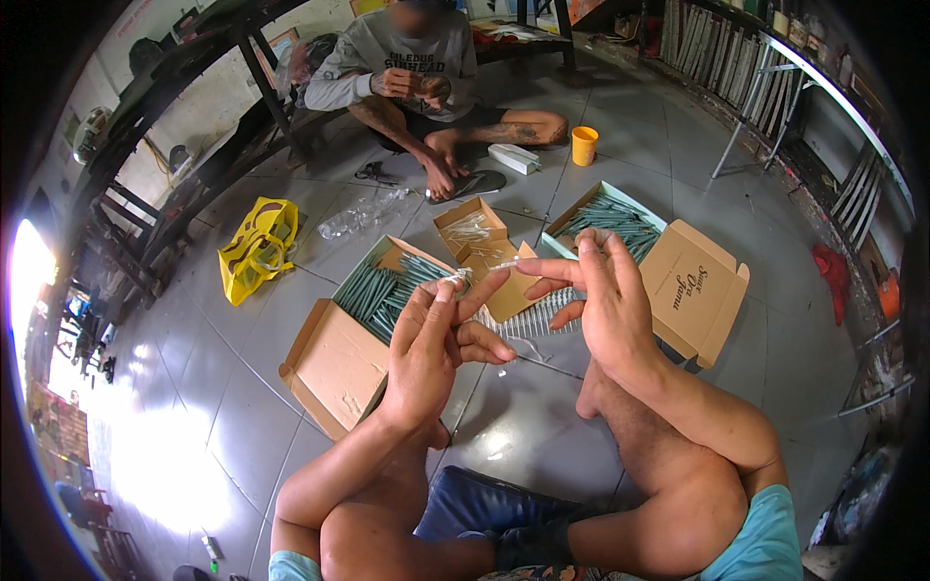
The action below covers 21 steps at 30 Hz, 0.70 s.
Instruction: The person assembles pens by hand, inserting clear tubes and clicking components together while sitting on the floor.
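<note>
My left hand (426, 334) is closed in a pinch, with small clear-white slender pieces (459, 277) between thumb and fingertips. My right hand (612, 305) pinches the end of a short, thin whitish piece (505, 264), which bridges toward my left index finger. What exactly these pieces are is too small to make out. Below my hands stand an open carton (338, 366) of dark green slender sticks (385, 302), another carton (694, 290) with similar green sticks (610, 225), and a small brown box (448, 217) holding thin white pieces (473, 230). A row of thin clear pieces (544, 323) lies beneath.
Across from me a person (407, 77) sits cross-legged, hands together. A yellow bag (260, 250), clear plastic (360, 215), a sandal (469, 184), a white carton (513, 159) and an orange cup (584, 145) are on the tiled floor. A metal-legged table (833, 87) stands right.
</note>
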### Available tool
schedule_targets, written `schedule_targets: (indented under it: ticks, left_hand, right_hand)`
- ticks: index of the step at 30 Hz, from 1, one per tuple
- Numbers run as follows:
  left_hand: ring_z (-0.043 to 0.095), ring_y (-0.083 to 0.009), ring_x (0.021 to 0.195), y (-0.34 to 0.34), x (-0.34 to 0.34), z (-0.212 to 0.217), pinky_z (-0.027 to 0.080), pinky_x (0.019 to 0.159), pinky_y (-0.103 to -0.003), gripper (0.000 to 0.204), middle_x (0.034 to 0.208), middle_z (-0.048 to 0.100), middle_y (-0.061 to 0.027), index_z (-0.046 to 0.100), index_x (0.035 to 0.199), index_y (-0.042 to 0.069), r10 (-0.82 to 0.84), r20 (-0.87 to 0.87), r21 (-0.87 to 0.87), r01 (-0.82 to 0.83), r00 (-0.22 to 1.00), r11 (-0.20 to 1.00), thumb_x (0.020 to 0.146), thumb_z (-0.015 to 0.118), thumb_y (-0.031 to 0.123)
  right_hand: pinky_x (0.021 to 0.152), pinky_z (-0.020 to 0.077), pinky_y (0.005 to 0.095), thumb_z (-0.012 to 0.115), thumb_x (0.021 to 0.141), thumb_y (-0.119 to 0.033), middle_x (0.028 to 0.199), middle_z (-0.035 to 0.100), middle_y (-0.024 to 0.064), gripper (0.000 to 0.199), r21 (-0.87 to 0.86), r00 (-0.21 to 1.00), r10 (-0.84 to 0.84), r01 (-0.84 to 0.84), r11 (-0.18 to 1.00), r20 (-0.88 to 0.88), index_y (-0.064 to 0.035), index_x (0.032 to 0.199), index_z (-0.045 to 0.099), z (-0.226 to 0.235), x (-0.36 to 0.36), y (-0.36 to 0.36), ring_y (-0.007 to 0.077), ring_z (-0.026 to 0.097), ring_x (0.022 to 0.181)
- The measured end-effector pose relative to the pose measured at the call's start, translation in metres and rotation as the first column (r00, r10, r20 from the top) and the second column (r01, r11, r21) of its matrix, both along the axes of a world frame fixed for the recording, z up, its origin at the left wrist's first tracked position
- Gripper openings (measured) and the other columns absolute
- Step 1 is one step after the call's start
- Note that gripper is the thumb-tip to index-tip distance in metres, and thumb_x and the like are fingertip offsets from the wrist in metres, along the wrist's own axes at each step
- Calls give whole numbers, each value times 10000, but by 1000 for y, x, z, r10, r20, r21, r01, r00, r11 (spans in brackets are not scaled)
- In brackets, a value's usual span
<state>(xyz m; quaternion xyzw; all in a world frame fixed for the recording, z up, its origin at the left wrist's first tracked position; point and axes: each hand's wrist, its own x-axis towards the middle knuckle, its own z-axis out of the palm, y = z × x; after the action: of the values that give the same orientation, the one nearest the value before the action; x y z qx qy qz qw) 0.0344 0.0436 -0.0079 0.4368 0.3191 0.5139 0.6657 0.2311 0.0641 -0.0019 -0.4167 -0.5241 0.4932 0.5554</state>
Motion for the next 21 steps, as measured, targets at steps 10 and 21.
schedule_targets:
  ticks: [10, 21]
  left_hand:
    - [675, -268, 742, -2, 2, 5, 579, 701, -332, 330, 1439, 432, -252, 312, 1245, 12, -31, -34, 14, 31, 999, 999, 1066, 278, 287]
    - [708, -316, 747, -2, 3, 4, 605, 665, -329, 269, 1376, 480, -283, 319, 1115, 23, -61, -1, -20, 61, 998, 998, 1066, 325, 287]
  right_hand:
    - [555, 547, 226, 295, 1067, -305, 1078, 696, 189, 333, 29, 999, 34, -33, 999, -19, 5, 1158, 377, 0, -2, -2, 199, 701, 864]
    - [571, 551, 228, 324, 1064, -306, 1086, 689, 191, 348, -42, 999, 37, -38, 998, -27, 16, 1179, 386, 0, 0, -3, 193, 698, 869]
